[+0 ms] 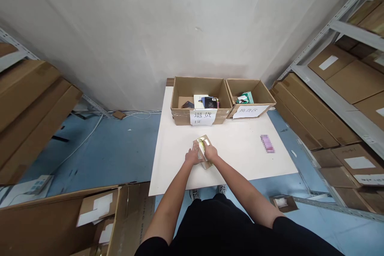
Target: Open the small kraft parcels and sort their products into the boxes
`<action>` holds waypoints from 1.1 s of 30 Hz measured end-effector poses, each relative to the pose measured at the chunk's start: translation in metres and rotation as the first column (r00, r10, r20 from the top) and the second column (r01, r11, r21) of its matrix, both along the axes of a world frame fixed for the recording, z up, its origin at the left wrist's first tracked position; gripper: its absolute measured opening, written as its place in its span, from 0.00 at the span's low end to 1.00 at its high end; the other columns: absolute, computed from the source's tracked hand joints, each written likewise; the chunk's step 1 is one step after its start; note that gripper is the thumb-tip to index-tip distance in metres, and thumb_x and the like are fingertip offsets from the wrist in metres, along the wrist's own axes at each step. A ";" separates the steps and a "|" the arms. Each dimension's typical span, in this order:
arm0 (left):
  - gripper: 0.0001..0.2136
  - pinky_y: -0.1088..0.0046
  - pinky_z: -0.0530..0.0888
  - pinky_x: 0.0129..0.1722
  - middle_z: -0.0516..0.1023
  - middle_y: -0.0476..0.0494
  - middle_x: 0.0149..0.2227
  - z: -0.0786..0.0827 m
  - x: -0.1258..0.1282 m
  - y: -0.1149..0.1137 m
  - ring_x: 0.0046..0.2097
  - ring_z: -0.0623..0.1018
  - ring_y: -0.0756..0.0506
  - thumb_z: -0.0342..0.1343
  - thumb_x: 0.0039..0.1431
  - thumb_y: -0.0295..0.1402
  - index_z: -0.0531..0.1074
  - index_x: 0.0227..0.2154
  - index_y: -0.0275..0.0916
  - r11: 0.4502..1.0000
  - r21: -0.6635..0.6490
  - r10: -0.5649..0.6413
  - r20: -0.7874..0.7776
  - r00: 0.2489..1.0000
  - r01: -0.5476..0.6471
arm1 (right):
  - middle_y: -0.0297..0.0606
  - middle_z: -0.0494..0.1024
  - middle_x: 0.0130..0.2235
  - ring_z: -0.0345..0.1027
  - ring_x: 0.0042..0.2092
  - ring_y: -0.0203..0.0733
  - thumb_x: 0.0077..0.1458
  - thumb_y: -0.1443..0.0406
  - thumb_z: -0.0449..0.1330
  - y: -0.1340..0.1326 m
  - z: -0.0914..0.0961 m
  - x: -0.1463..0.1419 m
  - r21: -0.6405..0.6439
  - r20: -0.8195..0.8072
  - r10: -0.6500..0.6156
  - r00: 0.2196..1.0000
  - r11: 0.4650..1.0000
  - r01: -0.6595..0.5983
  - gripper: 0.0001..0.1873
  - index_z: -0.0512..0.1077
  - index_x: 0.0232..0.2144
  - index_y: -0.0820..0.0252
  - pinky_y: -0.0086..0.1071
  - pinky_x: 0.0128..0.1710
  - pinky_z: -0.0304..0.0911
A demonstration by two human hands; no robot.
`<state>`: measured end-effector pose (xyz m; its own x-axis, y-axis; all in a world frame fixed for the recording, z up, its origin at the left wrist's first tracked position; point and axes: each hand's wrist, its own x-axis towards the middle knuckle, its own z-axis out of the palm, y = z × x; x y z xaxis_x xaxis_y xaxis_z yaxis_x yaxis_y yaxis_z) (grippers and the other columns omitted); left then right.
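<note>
A small cardboard box (208, 164) with shiny gold-green tape and a white label lies slightly turned near the front of the white table (174, 156). My left hand (193, 155) rests along its left side, fingers stretched out against the cardboard. On the right part of the top is my right hand (211, 152), its fingers closed and pointing at the taped, labelled area. Whatever the right fingers hold, if anything, is too small to make out.
Two open cartons with handwritten paper signs, a larger one (180, 117) and a smaller one (267, 106), stand at the table's back, with small boxes inside. A blurred pink item (267, 144) lies at right. Left below is a big carton (120, 216); shelves (339, 104) flank the right.
</note>
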<state>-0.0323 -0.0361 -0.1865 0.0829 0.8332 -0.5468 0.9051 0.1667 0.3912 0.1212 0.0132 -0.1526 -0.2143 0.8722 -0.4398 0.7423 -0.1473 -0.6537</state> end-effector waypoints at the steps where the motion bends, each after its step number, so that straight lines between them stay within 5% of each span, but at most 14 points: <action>1: 0.59 0.49 0.72 0.60 0.24 0.42 0.79 0.000 0.001 0.000 0.73 0.59 0.23 0.64 0.50 0.58 0.38 0.77 0.47 1.000 0.005 0.000 -0.011 1.000 0.000 | 0.47 0.84 0.46 0.76 0.54 0.62 0.47 0.65 0.73 -0.001 0.001 0.001 0.001 0.026 0.009 1.000 1.000 -0.009 0.47 0.65 0.69 0.48 0.43 0.52 0.64; 9: 0.58 0.49 0.74 0.56 0.28 0.44 0.80 0.002 0.002 -0.003 0.67 0.67 0.23 0.65 0.49 0.60 0.40 0.77 0.52 0.999 0.024 0.040 -0.030 0.999 -0.039 | 0.49 0.84 0.47 0.76 0.53 0.63 0.42 0.66 0.74 -0.024 0.011 0.025 -0.028 0.161 0.091 0.983 0.996 -0.088 0.42 0.71 0.61 0.50 0.43 0.48 0.67; 15: 0.59 0.48 0.75 0.54 0.27 0.48 0.79 0.005 0.005 0.000 0.68 0.64 0.22 0.65 0.47 0.61 0.40 0.77 0.53 0.999 0.021 0.048 -0.014 0.999 -0.048 | 0.49 0.83 0.42 0.77 0.48 0.63 0.45 0.69 0.68 -0.087 0.009 0.085 -0.063 0.245 0.123 0.962 0.992 -0.111 0.32 0.76 0.55 0.49 0.45 0.45 0.66; 20: 0.57 0.51 0.75 0.53 0.27 0.48 0.79 0.007 0.006 0.000 0.65 0.68 0.24 0.65 0.50 0.57 0.38 0.77 0.53 0.999 0.034 0.031 -0.038 0.999 -0.029 | 0.47 0.83 0.40 0.78 0.45 0.60 0.53 0.67 0.64 -0.106 0.017 0.134 -0.071 0.235 0.065 0.970 0.996 -0.050 0.29 0.74 0.58 0.48 0.43 0.45 0.64; 26: 0.54 0.54 0.76 0.53 0.28 0.40 0.79 0.007 0.043 -0.010 0.63 0.71 0.27 0.58 0.57 0.60 0.37 0.78 0.45 0.986 0.107 0.135 -0.079 0.988 -0.127 | 0.51 0.78 0.57 0.76 0.55 0.58 0.70 0.56 0.52 -0.082 0.006 0.138 0.085 0.150 -0.247 0.957 0.968 0.237 0.34 0.51 0.74 0.52 0.43 0.51 0.65; 30: 0.51 0.51 0.72 0.60 0.37 0.31 0.79 0.005 0.089 -0.021 0.69 0.64 0.26 0.54 0.61 0.61 0.42 0.77 0.40 0.970 0.181 0.192 -0.160 0.968 -0.162 | 0.54 0.74 0.61 0.73 0.60 0.59 0.65 0.49 0.60 -0.040 -0.008 0.129 0.038 0.147 -0.331 0.932 0.944 0.329 0.43 0.49 0.74 0.55 0.43 0.55 0.65; 33: 0.45 0.47 0.71 0.60 0.42 0.31 0.79 0.005 0.121 -0.026 0.65 0.69 0.26 0.52 0.64 0.60 0.44 0.77 0.47 0.973 0.169 0.188 -0.202 0.961 -0.155 | 0.52 0.77 0.58 0.73 0.59 0.57 0.58 0.52 0.68 -0.009 -0.013 0.136 0.019 0.121 -0.365 0.923 0.930 0.366 0.48 0.51 0.73 0.53 0.41 0.54 0.66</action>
